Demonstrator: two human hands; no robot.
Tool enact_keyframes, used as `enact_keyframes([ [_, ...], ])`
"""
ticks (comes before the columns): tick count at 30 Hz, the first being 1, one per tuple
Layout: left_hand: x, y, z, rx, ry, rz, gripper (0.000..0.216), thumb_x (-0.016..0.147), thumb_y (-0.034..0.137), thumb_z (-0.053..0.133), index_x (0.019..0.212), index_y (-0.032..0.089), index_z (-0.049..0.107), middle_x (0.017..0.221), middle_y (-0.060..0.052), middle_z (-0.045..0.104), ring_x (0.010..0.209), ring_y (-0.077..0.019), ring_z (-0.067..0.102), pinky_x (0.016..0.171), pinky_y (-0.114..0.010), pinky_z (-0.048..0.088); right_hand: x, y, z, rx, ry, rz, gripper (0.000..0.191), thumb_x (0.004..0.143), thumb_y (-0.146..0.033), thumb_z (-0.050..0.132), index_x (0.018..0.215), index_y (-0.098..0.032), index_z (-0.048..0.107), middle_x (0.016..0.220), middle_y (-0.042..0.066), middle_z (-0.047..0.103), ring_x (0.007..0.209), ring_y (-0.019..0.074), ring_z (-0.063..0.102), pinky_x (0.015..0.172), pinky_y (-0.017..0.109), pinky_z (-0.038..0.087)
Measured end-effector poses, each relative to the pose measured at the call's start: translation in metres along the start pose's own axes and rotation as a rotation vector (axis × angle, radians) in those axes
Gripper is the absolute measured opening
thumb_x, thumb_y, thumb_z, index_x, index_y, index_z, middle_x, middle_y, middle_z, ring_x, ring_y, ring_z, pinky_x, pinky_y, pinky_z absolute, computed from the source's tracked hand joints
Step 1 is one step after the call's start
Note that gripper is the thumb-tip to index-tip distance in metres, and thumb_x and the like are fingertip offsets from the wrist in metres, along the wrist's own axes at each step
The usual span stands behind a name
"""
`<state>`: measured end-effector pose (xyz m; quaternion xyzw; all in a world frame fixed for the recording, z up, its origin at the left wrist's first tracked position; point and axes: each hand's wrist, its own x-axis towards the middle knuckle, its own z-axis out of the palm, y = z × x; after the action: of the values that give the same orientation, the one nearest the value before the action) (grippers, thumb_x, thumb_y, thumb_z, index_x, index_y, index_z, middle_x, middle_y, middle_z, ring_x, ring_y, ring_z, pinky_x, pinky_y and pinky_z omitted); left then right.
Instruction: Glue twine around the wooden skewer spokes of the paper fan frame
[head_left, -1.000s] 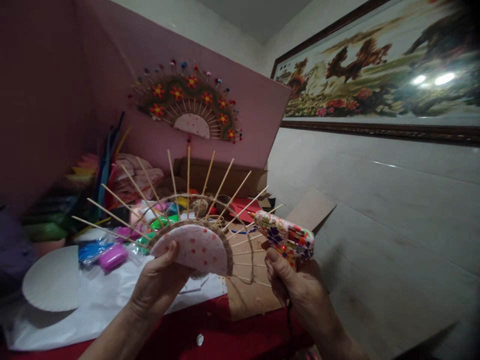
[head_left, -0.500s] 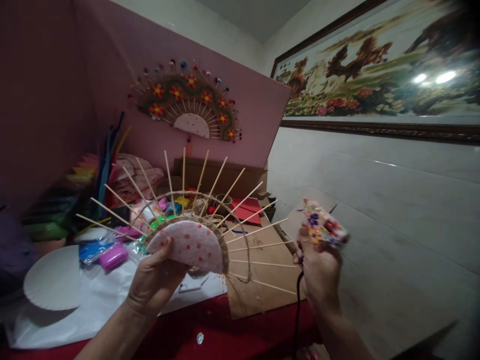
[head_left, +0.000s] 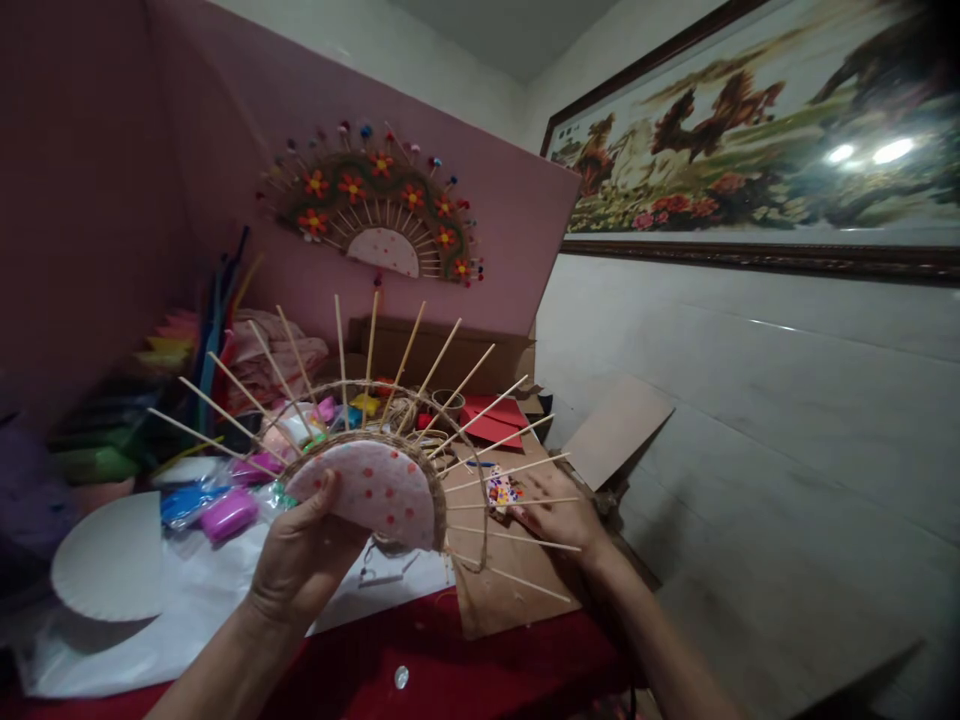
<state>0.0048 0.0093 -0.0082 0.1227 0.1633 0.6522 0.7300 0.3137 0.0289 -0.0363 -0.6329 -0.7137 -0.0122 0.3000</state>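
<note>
Left hand (head_left: 307, 555) grips a pale, red-dotted half-disc fan with radiating wooden sticks (head_left: 379, 510), raised, sticks overlapping the flat brown cardboard sheet (head_left: 495, 612) in view. Right hand (head_left: 562, 522), over that sheet, meets a flower-patterned, multicoloured glue gun (head_left: 499, 489); finger closure cannot be told.

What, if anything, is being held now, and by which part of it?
The left grip holds the stick fan frame by the lower left of its spotted half-disc. The right grip is at the glue gun; whether it holds it cannot be told.
</note>
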Motion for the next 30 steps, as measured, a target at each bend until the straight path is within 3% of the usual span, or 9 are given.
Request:
enact_keyframes([
  [1, -0.001, 0.000, 0.001, 0.001, 0.003, 0.002, 0.021, 0.083, 0.011, 0.052, 0.093, 0.017, 0.070, 0.085, -0.009, 0.076, 0.077, -0.0218, 0.071, 0.070, -0.032, 0.059, 0.006, 0.001, -0.012, 0.014, 0.133, 0.128, 0.022, 0.077, -0.035, 0.060, 0.087, -0.018, 0.070, 0.083, 0.007, 0.069, 0.075, 0.0197, 0.062, 0.067, 0.028, 0.044],
  [3, -0.002, -0.001, 0.002, 0.010, -0.002, 0.005, 0.020, 0.082, 0.011, 0.053, 0.092, 0.015, 0.070, 0.084, -0.010, 0.076, 0.076, -0.0224, 0.071, 0.070, -0.033, 0.059, 0.013, -0.008, -0.039, -0.004, 0.307, 0.221, 0.029, 0.085, -0.038, 0.050, 0.086, -0.015, 0.067, 0.081, 0.009, 0.067, 0.070, 0.0197, 0.059, 0.063, 0.030, 0.043],
  [5, -0.003, -0.003, 0.003, 0.023, -0.020, 0.005, 0.018, 0.081, 0.012, 0.056, 0.091, 0.015, 0.071, 0.084, -0.010, 0.076, 0.077, -0.0228, 0.071, 0.071, -0.033, 0.059, 0.012, -0.032, -0.062, 0.042, 0.600, 0.173, 0.027, 0.084, -0.040, 0.053, 0.083, -0.016, 0.064, 0.077, 0.007, 0.065, 0.069, 0.0186, 0.058, 0.065, 0.030, 0.043],
  [6, -0.003, -0.004, 0.003, 0.031, -0.031, 0.003, 0.018, 0.080, 0.012, 0.057, 0.091, 0.014, 0.071, 0.085, -0.010, 0.076, 0.077, -0.0230, 0.071, 0.072, -0.032, 0.058, 0.008, -0.050, -0.070, 0.074, 0.626, 0.077, 0.023, 0.085, -0.037, 0.053, 0.083, -0.017, 0.063, 0.077, 0.006, 0.064, 0.069, 0.0177, 0.057, 0.066, 0.029, 0.043],
  [9, -0.003, -0.006, 0.002, 0.047, -0.065, -0.017, 0.018, 0.078, 0.014, 0.060, 0.093, 0.016, 0.071, 0.089, -0.008, 0.076, 0.080, -0.0231, 0.071, 0.075, -0.031, 0.058, -0.005, -0.105, -0.075, 0.040, 0.476, -0.302, 0.012, 0.086, -0.025, 0.053, 0.083, -0.018, 0.062, 0.082, 0.005, 0.064, 0.081, 0.0186, 0.056, 0.075, 0.032, 0.042],
  [12, -0.003, -0.008, 0.000, 0.058, -0.092, -0.022, 0.020, 0.078, 0.016, 0.062, 0.096, 0.016, 0.070, 0.091, -0.008, 0.076, 0.082, -0.0235, 0.070, 0.076, -0.031, 0.057, -0.008, -0.138, -0.062, -0.132, 0.464, -0.425, 0.010, 0.084, -0.024, 0.056, 0.081, -0.019, 0.063, 0.085, 0.006, 0.064, 0.085, 0.0210, 0.052, 0.078, 0.036, 0.037],
  [19, -0.003, -0.008, -0.001, 0.034, -0.092, -0.039, 0.020, 0.077, 0.016, 0.063, 0.096, 0.016, 0.070, 0.093, -0.010, 0.075, 0.083, -0.0245, 0.070, 0.076, -0.034, 0.058, 0.005, -0.139, -0.046, -0.288, 0.471, -0.399, 0.014, 0.084, -0.027, 0.055, 0.074, -0.019, 0.059, 0.076, 0.004, 0.062, 0.082, 0.0223, 0.048, 0.074, 0.037, 0.030],
  [30, -0.006, -0.008, 0.004, 0.036, -0.029, -0.033, 0.021, 0.078, 0.016, 0.061, 0.097, 0.016, 0.070, 0.091, -0.011, 0.075, 0.082, -0.0241, 0.070, 0.075, -0.035, 0.058, 0.007, -0.140, -0.039, -0.278, 0.536, -0.404, 0.015, 0.085, -0.022, 0.053, 0.071, -0.018, 0.058, 0.069, 0.002, 0.060, 0.078, 0.0197, 0.048, 0.075, 0.036, 0.028],
])
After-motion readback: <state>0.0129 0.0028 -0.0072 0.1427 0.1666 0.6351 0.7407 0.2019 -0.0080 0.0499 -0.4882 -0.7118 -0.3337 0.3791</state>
